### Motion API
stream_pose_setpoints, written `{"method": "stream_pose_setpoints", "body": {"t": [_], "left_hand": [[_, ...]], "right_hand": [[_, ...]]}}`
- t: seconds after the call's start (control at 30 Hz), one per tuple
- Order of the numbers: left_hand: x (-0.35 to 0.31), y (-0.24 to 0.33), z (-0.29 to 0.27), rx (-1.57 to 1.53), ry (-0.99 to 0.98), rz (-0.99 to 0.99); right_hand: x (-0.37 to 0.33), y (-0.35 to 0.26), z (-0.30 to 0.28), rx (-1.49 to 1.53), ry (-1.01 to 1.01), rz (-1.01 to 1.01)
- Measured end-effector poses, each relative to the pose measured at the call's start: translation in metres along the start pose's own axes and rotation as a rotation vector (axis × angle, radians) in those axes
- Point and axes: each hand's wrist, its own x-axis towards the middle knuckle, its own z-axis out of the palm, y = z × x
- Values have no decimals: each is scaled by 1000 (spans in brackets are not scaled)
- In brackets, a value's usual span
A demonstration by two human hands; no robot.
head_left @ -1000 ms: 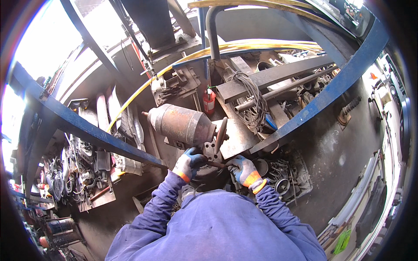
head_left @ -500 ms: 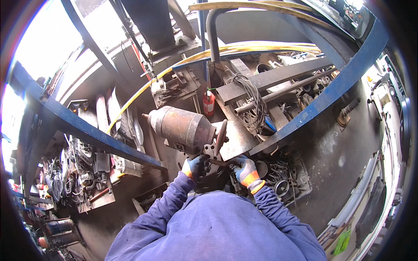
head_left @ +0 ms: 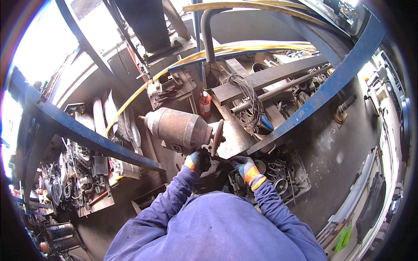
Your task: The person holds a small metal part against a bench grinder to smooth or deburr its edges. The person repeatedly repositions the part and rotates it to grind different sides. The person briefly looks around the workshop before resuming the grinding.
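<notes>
A rusty, barrel-shaped bench grinder point(head_left: 177, 128) stands in front of me, its brown grinding wheel point(head_left: 217, 138) seen edge-on at the right end. My left hand point(head_left: 198, 161), in a grey-blue glove with an orange cuff, is closed just below and left of the wheel. Across from it, my right hand point(head_left: 244, 166) is closed too, to the right of the wheel. A thin dark rod point(head_left: 223, 160) spans the gap between both hands, close under the wheel's lower edge. Whether it touches the wheel is hard to see. My fingers hide both its ends.
Blue steel beams point(head_left: 93, 139) slant in on both sides. A red fire extinguisher point(head_left: 205, 103) stands behind the grinder. Coiled cable point(head_left: 248, 98) hangs over a metal channel point(head_left: 270, 80) at the right. A tray of metal parts point(head_left: 300, 178) lies beside my right hand; scrap point(head_left: 82, 174) is piled left.
Both hands have shifted slightly, the left one up and inward toward the wheel. The rod's ribbed surface, visible before, is now dark and indistinct. The whole view has shifted a little.
</notes>
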Motion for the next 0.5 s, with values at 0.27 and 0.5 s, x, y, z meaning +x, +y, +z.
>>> {"method": "stream_pose_setpoints", "body": {"t": [0.27, 0.5], "left_hand": [[26, -13, -14, 373, 160, 246], [15, 6, 5, 388, 149, 282]], "right_hand": [[-3, -25, -1, -93, 11, 16], [-1, -21, -9, -31, 23, 23]]}}
